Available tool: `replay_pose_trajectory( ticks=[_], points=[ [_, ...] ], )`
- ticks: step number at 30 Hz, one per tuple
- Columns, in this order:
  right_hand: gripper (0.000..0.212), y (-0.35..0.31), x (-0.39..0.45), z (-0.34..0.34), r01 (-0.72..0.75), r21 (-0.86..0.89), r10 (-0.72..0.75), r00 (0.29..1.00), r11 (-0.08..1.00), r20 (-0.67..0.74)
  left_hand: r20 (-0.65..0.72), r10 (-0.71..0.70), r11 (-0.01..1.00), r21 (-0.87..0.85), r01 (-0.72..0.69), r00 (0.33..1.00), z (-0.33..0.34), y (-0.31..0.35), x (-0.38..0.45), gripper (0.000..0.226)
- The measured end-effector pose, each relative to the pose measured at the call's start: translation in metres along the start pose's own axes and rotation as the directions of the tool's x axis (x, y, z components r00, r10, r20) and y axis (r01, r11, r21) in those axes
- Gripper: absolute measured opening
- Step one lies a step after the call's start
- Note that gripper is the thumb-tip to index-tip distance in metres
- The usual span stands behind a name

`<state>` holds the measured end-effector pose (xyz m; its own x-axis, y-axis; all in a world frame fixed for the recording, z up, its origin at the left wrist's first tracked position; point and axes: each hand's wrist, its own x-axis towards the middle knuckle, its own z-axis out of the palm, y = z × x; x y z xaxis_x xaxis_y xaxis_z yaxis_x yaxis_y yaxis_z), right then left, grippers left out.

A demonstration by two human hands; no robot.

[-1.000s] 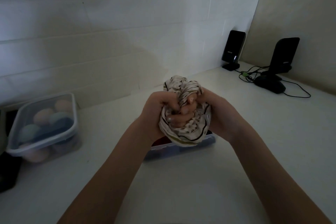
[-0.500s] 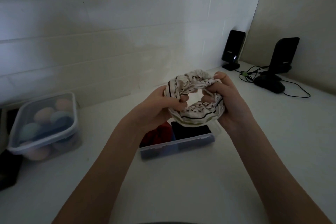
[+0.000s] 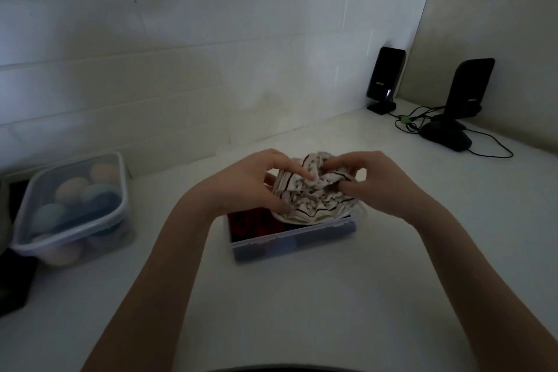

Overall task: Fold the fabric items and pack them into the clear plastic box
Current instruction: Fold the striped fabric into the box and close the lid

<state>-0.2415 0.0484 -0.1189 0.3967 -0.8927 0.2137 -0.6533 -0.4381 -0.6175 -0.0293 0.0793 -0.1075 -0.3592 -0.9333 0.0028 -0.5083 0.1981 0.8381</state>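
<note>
A bunched white fabric item with thin dark stripes (image 3: 314, 199) sits low over the right half of the open clear plastic box (image 3: 290, 243) at the table's middle. My left hand (image 3: 250, 184) holds its left side, index finger pressed into the folds. My right hand (image 3: 374, 181) pinches its right side. Inside the box lie a red fabric item (image 3: 253, 226) on the left and a dark one, mostly hidden under the striped fabric.
A lidded clear container (image 3: 72, 208) of pastel rolled items stands at the left by the wall. Two black speakers (image 3: 385, 78) (image 3: 468, 93) and a black mouse (image 3: 445, 137) with cables occupy the back right corner. A dark object (image 3: 13, 284) lies at the left edge.
Both hands have lowered the striped fabric from mid-air down onto the box's right half. The stretched ring of half a second ago is now bunched together.
</note>
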Motion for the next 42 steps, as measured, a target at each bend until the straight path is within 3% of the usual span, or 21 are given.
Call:
replay_pose_trajectory(
  ticks=[3, 7, 10, 12, 14, 16, 19, 22, 28, 32, 35, 37, 39, 42],
  points=[
    [0.032, 0.003, -0.001, 0.001, 0.006, -0.277, 0.02, 0.995, 0.961, 0.093, 0.028, -0.031, 0.977, 0.212, 0.025, 0.999, 0.005, 0.0, 0.001, 0.05],
    [0.029, 0.0, 0.0, -0.003, 0.055, -0.474, 0.027, 0.986, 0.879, 0.165, -0.007, -0.017, 0.887, 0.462, 0.018, 1.0, 0.018, -0.004, 0.003, 0.055],
    [0.03, -0.005, 0.002, -0.005, 0.107, -0.594, 0.046, 0.97, 0.798, 0.238, -0.044, 0.109, 0.693, 0.72, -0.044, 0.993, 0.03, -0.003, 0.001, 0.052],
    [0.032, -0.006, 0.004, -0.005, 0.133, -0.646, 0.079, 0.954, 0.752, 0.288, -0.021, 0.215, 0.6, 0.791, -0.115, 0.976, 0.033, 0.0, -0.001, 0.049],
    [0.036, -0.009, 0.006, -0.005, 0.138, -0.692, 0.158, 0.924, 0.709, 0.347, 0.062, 0.268, 0.553, 0.807, -0.206, 0.961, 0.034, 0.003, 0.001, 0.045],
    [0.041, -0.012, 0.009, -0.004, 0.136, -0.733, 0.256, 0.882, 0.667, 0.396, 0.102, 0.236, 0.561, 0.798, -0.221, 0.966, 0.035, 0.004, 0.002, 0.045],
    [0.046, -0.017, 0.016, 0.0, 0.148, -0.79, 0.354, 0.834, 0.594, 0.423, 0.058, 0.072, 0.626, 0.774, -0.091, 0.996, 0.035, 0.002, 0.002, 0.045],
    [0.05, -0.02, 0.021, 0.005, 0.175, -0.83, 0.404, 0.808, 0.53, 0.429, 0.025, -0.083, 0.629, 0.776, 0.033, 0.996, 0.035, -0.006, 0.004, 0.052],
    [0.052, -0.015, 0.016, 0.009, 0.218, -0.837, 0.327, 0.848, 0.502, 0.417, 0.058, -0.283, 0.593, 0.795, 0.127, 0.957, 0.034, -0.013, 0.017, 0.064],
    [0.045, -0.008, 0.011, -0.001, 0.243, -0.732, 0.19, 0.87, 0.637, 0.454, 0.077, -0.306, 0.594, 0.794, 0.127, 0.949, 0.033, -0.01, 0.019, 0.072],
    [0.035, -0.01, 0.013, -0.016, 0.189, -0.58, 0.104, 0.895, 0.792, 0.433, 0.073, -0.306, 0.598, 0.79, 0.132, 0.949, 0.032, -0.009, 0.017, 0.074],
    [0.035, -0.017, 0.015, -0.022, 0.184, -0.517, 0.05, 0.913, 0.836, 0.405, 0.066, -0.304, 0.605, 0.784, 0.139, 0.95, 0.031, -0.009, 0.018, 0.076],
    [0.041, -0.025, 0.014, -0.02, 0.224, -0.585, 0.045, 0.911, 0.779, 0.409, 0.068, -0.313, 0.601, 0.787, 0.142, 0.947, 0.03, -0.007, 0.019, 0.079],
    [0.051, -0.028, 0.011, -0.01, 0.277, -0.746, 0.153, 0.879, 0.606, 0.451, 0.078, -0.319, 0.591, 0.795, 0.134, 0.944, 0.03, -0.006, 0.019, 0.079]
  ],
)
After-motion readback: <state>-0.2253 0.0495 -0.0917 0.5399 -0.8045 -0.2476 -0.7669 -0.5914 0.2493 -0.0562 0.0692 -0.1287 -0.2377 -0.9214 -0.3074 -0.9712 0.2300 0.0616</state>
